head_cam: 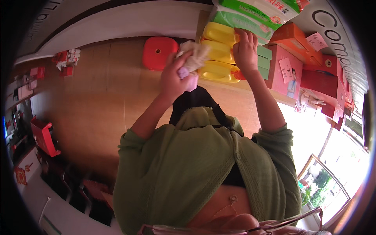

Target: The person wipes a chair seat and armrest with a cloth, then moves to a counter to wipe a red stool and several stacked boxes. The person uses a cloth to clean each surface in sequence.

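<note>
My left hand [175,77] holds a crumpled beige cloth [196,55], slightly blurred, together with a lilac item [192,82] whose kind I cannot tell. My right hand [246,53] rests at the right end of the yellow plastic bottles [218,48], its fingers bent over the end of the upper one; its grip is partly hidden. Several of these bottles lie on a low shelf, and the nearest shows a red-orange cap or handle [239,75]. Just left of the cloth stands a red plastic stool [160,53].
Green-and-white plastic packs [252,17] lie beyond the bottles. Pale green boxes [263,61], a pink box [284,72] and red boxes [318,82] line the right side. A red box [45,136] and chairs [88,202] stand at left.
</note>
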A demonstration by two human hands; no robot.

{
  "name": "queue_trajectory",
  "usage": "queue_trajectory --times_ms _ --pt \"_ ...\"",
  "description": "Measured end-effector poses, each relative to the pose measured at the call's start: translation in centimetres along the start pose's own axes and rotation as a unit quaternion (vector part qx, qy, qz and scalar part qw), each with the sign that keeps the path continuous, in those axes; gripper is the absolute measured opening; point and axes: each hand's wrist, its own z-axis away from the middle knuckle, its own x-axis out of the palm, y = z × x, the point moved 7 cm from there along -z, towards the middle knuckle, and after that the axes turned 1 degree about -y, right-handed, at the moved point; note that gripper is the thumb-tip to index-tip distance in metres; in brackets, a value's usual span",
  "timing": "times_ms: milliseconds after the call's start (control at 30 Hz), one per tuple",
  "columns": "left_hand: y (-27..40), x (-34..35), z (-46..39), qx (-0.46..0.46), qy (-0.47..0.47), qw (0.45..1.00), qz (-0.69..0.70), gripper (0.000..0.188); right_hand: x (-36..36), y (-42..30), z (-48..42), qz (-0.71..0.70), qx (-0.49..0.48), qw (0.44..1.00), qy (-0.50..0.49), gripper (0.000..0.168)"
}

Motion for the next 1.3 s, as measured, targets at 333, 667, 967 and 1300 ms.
queue_trajectory --times_ms 333,667,967,1300 --pt "-4.1 2.6 5.6 -0.03 -0.079 0.982 -0.167 0.063 0.3 -0.2 -0.4 -0.002 -0.01 1.0 0.001 0.045" --pt "4.9 4.4 8.4 0.138 0.073 0.975 -0.157 0.058 0.3 0.2 -0.3 -0.002 -0.012 1.0 0.002 0.045" --pt "-7.6 9.2 15.4 -0.086 -0.105 0.984 -0.115 0.069 0.7 0.4 -0.5 0.021 -0.008 0.999 -0.023 0.046" --pt "-5.6 6.0 6.3 -0.039 0.111 0.986 0.115 0.064 0.8 0.5 -0.5 0.041 -0.042 0.998 -0.025 0.051"
